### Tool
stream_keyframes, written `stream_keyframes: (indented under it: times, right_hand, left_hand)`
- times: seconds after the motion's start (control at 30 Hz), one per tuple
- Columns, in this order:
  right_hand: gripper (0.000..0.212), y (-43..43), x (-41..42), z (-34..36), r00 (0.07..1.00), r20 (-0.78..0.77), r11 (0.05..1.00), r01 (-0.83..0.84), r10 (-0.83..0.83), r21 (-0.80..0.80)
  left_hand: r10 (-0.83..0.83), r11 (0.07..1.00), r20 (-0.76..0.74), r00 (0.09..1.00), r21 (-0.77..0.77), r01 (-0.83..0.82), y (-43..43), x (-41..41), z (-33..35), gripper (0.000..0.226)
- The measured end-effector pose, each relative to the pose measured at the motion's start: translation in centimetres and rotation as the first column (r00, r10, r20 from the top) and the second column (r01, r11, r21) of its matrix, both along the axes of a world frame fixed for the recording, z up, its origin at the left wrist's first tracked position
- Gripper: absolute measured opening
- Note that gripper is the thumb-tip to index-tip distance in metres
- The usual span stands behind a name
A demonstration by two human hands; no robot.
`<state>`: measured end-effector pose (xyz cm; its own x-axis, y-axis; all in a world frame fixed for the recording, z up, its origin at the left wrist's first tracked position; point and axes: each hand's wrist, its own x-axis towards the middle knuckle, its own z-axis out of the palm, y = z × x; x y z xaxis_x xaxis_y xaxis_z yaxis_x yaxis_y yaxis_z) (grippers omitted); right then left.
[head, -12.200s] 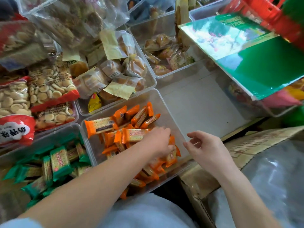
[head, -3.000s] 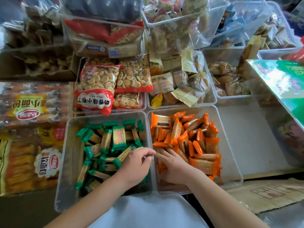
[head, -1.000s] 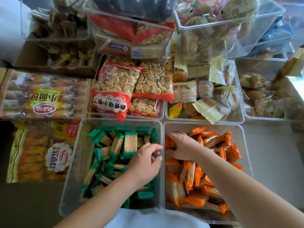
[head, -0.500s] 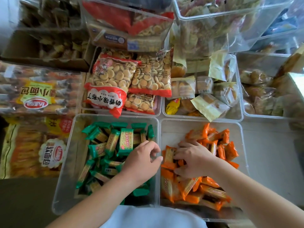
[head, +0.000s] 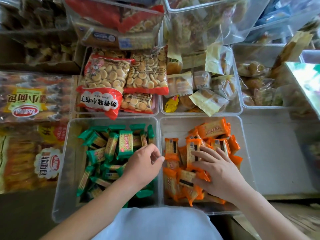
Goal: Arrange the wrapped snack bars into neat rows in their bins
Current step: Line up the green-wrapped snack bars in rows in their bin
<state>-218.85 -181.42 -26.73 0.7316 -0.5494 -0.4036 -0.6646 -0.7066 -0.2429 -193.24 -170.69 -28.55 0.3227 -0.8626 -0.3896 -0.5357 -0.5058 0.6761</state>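
1. A bare strip is running down the left side of the green-bar bin [head: 72,163], beside the green snack bars [head: 110,153].
2. The orange-bar bin [head: 174,127] is showing bare floor at its far left corner.
3. The left hand [head: 143,167] is blocking the wall between both bins.
4. The right hand [head: 216,170] is lying flat over the orange snack bars [head: 213,130].
5. A red biscuit bag [head: 102,101] is overhanging the green-bar bin's far rim.

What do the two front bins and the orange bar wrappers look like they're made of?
Green-bar bin and orange-bar bin: probably clear rigid plastic, smooth; the contents show through their walls. Orange wrappers: seemingly thin glossy plastic film, with crimped ends and creases catching light.
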Motion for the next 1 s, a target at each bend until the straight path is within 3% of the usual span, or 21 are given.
stream_keyframes:
  times: [0.23,0.47,0.7,0.87,1.0]
  right_hand:
    - [0.056,1.9,-1.1,0.5,0.964,0.092,0.957,0.26,-0.25,-0.128]
    - [0.054,3.2,-1.1,2.3,0.9,0.006,0.882,0.427,-0.435,-0.201]
    - [0.05,7.3,0.4,3.6,0.763,0.004,0.762,0.647,-0.647,-0.026]
    - [0.061,9.4,1.0,2.5,0.777,-0.035,0.755,0.621,-0.629,0.209]
    - [0.056,9.9,1.8,2.7,0.778,0.09,0.757,0.568,-0.622,0.323]
  left_hand:
    - [-0.03,0.999,0.004,1.0,-0.023,0.03,1.1,-0.2,0.4,0.014]
    - [-0.04,0.996,-0.069,0.997,-0.078,0.034,3.1,-0.9,0.6,0.004]
    - [-0.116,0.991,-0.101,0.988,-0.073,0.109,5.5,-1.4,-0.3,0.016]
    - [-0.132,0.991,-0.101,0.986,-0.015,0.131,6.8,-2.4,0.6,0.023]
    - [-0.09,0.996,-0.035,0.995,0.018,0.091,8.8,-4.1,1.2,0.032]
